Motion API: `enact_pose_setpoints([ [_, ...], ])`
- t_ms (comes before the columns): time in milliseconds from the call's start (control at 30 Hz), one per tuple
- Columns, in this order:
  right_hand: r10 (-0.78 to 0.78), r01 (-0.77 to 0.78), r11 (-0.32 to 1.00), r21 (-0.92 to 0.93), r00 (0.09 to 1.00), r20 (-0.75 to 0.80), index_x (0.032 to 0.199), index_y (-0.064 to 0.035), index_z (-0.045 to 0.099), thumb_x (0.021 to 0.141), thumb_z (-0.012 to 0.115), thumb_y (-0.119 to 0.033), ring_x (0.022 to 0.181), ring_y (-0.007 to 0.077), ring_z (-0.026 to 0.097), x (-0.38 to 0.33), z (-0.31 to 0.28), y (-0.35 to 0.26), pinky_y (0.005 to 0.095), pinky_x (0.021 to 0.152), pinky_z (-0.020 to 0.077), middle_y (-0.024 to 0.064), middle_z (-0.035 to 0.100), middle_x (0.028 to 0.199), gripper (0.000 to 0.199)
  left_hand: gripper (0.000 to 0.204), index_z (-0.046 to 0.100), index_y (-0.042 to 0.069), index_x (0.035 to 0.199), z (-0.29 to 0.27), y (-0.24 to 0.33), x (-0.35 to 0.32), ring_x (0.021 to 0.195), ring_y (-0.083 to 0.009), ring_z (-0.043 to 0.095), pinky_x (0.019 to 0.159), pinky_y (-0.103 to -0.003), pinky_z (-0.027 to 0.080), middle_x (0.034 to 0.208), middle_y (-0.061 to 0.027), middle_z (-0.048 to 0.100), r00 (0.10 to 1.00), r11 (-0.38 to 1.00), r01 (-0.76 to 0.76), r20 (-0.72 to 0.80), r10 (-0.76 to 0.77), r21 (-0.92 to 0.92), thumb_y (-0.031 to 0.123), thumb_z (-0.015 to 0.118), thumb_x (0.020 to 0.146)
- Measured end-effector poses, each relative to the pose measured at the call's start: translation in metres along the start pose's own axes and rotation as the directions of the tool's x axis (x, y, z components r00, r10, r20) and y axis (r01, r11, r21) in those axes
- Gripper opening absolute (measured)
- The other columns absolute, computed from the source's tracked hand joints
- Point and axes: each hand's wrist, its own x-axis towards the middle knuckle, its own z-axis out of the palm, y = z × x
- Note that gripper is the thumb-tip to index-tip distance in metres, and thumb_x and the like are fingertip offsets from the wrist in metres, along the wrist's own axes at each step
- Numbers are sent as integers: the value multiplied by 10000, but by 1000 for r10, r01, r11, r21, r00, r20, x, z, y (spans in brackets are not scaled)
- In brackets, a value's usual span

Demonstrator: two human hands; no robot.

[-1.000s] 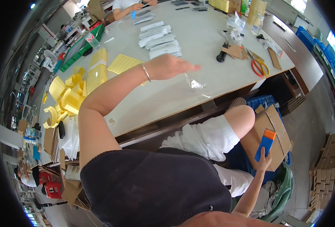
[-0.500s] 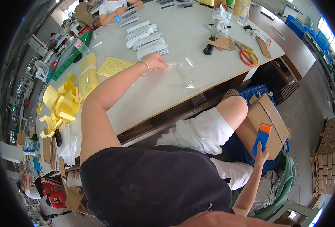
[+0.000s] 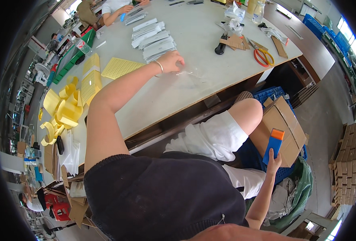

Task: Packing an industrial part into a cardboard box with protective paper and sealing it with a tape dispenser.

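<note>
My left hand (image 3: 172,62) is over the near part of the white table, its fingers curled together at the edge of a thin clear plastic bag (image 3: 194,76). The bag lies flat and shows mostly by its glints. Just beyond this hand are overlapping stacks of flat white packets (image 3: 155,42). Low on the right, beside my knee, my right hand (image 3: 274,160) is wrapped round a slim blue box with an orange end (image 3: 273,144). It holds the box upright in front of a brown carton (image 3: 292,124).
Yellow perforated sheets (image 3: 121,67) and curled yellow strips (image 3: 63,108) lie on the table's left. Red-and-yellow scissors (image 3: 264,57), a black-handled cutter (image 3: 221,46) and cardboard scraps (image 3: 236,41) lie at the right. A blue crate (image 3: 272,94) holds the carton. A co-worker (image 3: 115,8) sits across the table.
My left hand has risen slightly toward the packets, and the clear bag's glints have shifted and shrunk. My right hand has moved a little left and down with the blue box.
</note>
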Motion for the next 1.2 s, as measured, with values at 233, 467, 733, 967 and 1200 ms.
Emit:
enact_pose_setpoints([
  [233,53,-55,995,78,998,32,918,29,602,857,612,-310,628,129,605,-9,-2,4,249,560,483,74,627,728,345,62,616,100,685,-15,-1,1,959,-231,473,823,-328,412,938,-43,522,974,976,-192,145,175,107,130,670,682],
  [467,82,-84,994,71,996,32,919,23,607,861,608,-305,633,119,597,-16,-5,18,240,569,480,61,624,729,332,62,619,71,695,-46,8,-43,883,-198,487,750,-294,421,843,-21,520,948,947,-318,48,316,45,108,666,711],
  [733,127,-151,980,134,977,170,921,11,585,882,577,-329,640,110,597,-14,13,22,220,554,460,67,627,731,343,139,672,20,877,-75,62,-189,670,-116,559,618,-252,443,755,-52,613,982,940,119,175,-65,-321,134,630,809],
  [967,134,-171,976,131,958,253,938,13,589,876,582,-334,625,88,577,-10,30,19,204,555,448,75,645,746,352,141,603,14,948,57,57,-347,620,-107,571,594,-239,489,703,-35,576,762,170,553,413,-498,-816,15,583,808],
  [1200,97,-123,988,96,966,238,944,17,580,874,589,-346,654,109,597,-10,23,7,209,565,459,80,639,769,370,247,560,29,1073,133,45,-345,644,-137,573,610,-274,481,745,-36,573,685,-305,333,451,-572,-892,99,562,836],
])
